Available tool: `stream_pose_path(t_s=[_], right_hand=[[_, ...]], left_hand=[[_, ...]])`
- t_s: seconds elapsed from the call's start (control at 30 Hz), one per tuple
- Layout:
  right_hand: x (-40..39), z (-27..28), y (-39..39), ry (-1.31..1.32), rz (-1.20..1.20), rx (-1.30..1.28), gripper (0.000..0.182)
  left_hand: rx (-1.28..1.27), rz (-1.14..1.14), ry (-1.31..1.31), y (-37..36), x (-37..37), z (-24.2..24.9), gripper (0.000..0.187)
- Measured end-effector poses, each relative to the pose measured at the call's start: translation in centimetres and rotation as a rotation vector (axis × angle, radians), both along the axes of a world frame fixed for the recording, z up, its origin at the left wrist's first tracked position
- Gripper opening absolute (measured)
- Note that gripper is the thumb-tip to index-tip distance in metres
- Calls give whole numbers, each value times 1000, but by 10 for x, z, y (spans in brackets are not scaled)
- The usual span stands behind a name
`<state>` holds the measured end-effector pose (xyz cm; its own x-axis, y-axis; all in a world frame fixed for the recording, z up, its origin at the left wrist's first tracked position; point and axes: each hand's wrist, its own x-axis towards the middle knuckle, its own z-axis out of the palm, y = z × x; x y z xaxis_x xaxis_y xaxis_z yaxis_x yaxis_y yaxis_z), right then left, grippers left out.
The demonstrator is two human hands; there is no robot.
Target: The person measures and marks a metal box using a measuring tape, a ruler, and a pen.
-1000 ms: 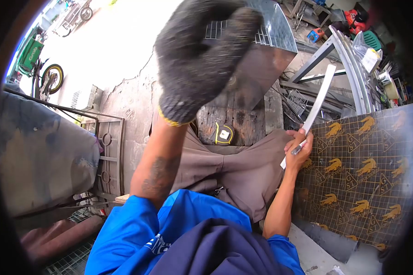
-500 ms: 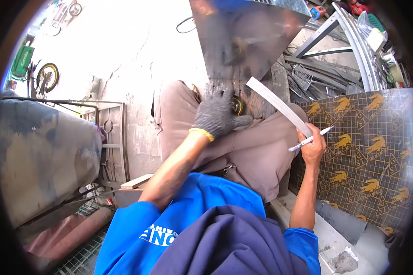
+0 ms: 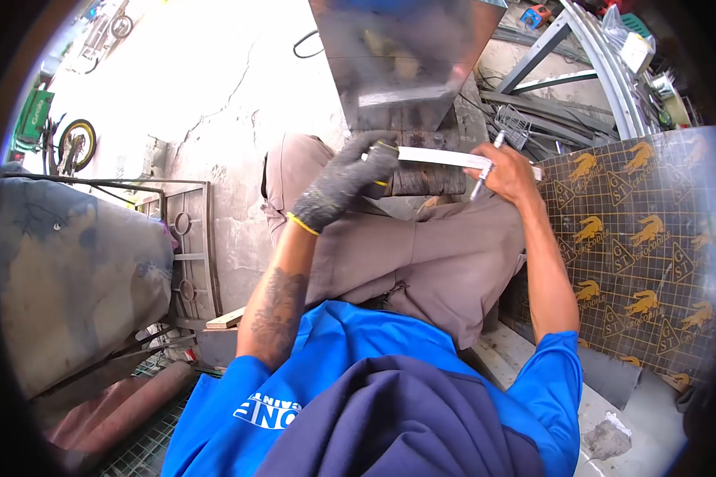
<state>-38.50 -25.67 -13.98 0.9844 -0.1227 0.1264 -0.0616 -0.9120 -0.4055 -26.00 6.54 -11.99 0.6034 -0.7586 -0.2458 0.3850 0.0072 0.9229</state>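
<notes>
My left hand, in a dark grey work glove with a yellow cuff, is closed around a black-and-yellow tape measure. The tape measure is at the left end of a pale flat strip, which lies roughly level above my lap. Bare and closed, my right hand grips the strip near its other end. A white pen stands tilted between the right fingers. Just beyond the strip is a dark, worn wooden block. Motion blurs the left fingers.
A shiny metal sheet stands ahead, above the block. On the right leans a dark board with a gold grid and crocodile prints. Behind it are a grey metal frame and scrap bars. A covered bulky object stands left.
My left hand has risen from the wooden block and taken up the tape measure. My right hand has moved up and left, swinging the strip from a slant to nearly level.
</notes>
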Motion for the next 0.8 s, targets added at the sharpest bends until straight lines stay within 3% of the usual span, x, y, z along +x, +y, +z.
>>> stream_pose_path(t_s=[0.07, 0.13, 0.27, 0.47, 0.53, 0.6, 0.67, 0.73, 0.8], right_hand=[[13, -12, 8, 60, 6, -15, 38], [19, -16, 14, 117, 14, -22, 41], [21, -23, 14, -50, 30, 144, 52], [30, -14, 25, -100, -101, 201, 43], [27, -2, 35, -142, -92, 188, 40], [21, 17, 52, -176, -253, 530, 43], [13, 10, 65, -302, -227, 653, 42], [9, 8, 97, -417, -289, 819, 37], [6, 8, 115, -409, -183, 841, 25]], left_hand=[[-91, 125, 246, 11, -5, 32, 65], [-206, 84, 229, 30, 13, 19, 71], [-186, 115, 74, 47, 33, 11, 72], [-273, 36, 247, 42, 50, 10, 63], [-117, 71, 78, 37, 44, 23, 59], [-68, 45, 48, 31, 38, 35, 52], [33, -16, -29, 27, 33, 46, 40], [71, -87, -102, 20, 34, 47, 36], [195, -310, -284, 6, 35, 29, 33]])
